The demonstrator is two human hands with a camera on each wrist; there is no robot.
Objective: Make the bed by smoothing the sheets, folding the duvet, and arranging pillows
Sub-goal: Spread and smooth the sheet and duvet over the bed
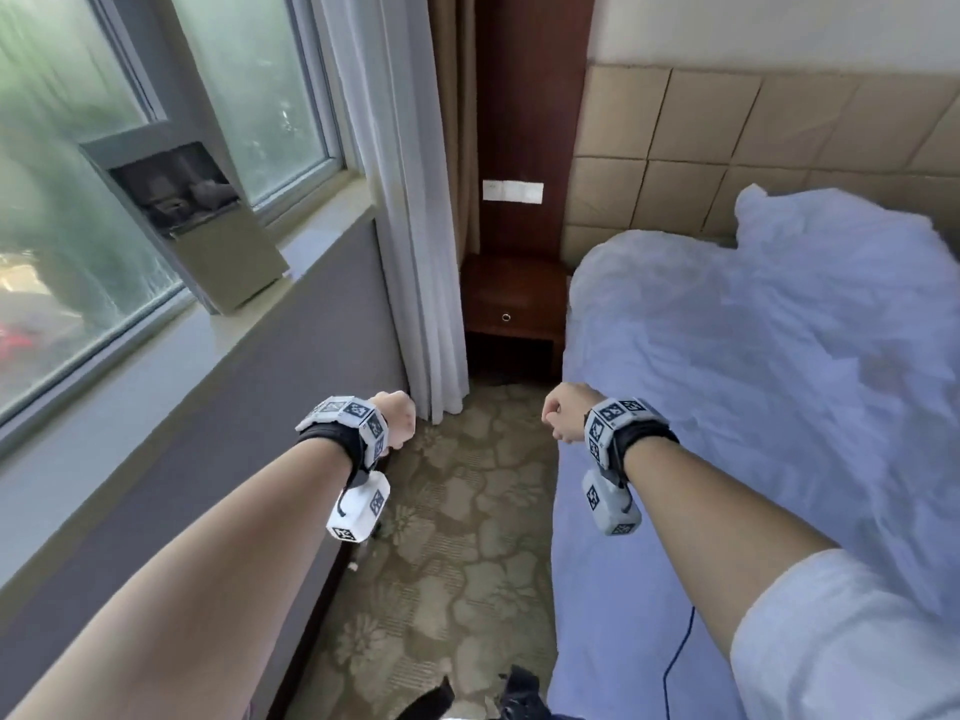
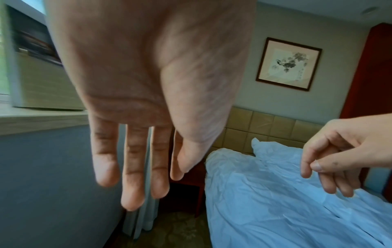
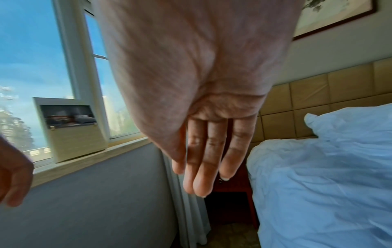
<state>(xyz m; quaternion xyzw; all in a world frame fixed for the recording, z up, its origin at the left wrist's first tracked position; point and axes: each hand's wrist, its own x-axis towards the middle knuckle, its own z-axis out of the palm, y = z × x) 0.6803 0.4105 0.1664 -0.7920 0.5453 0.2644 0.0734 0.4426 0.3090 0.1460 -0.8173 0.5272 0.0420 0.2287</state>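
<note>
The bed fills the right of the head view under a rumpled white duvet (image 1: 753, 356), with a bunched white corner (image 1: 769, 210) raised against the tan padded headboard (image 1: 727, 148). A smoother white sheet (image 1: 597, 589) covers the near side of the bed. Both hands hang over the carpeted aisle beside the bed and hold nothing. My left hand (image 1: 397, 418) is near the curtain, its fingers (image 2: 131, 176) straight. Close to the bed edge, my right hand (image 1: 566, 418) is not touching it; its fingers (image 3: 203, 159) look relaxed. No separate pillow can be told apart.
A dark wood nightstand (image 1: 511, 298) stands between the bed head and a white curtain (image 1: 415, 252). The window sill (image 1: 291, 283) on the left carries a propped card box (image 1: 228, 262). Patterned carpet (image 1: 457, 537) runs along the narrow aisle. A thin blue cable (image 1: 675, 657) hangs down the bed side.
</note>
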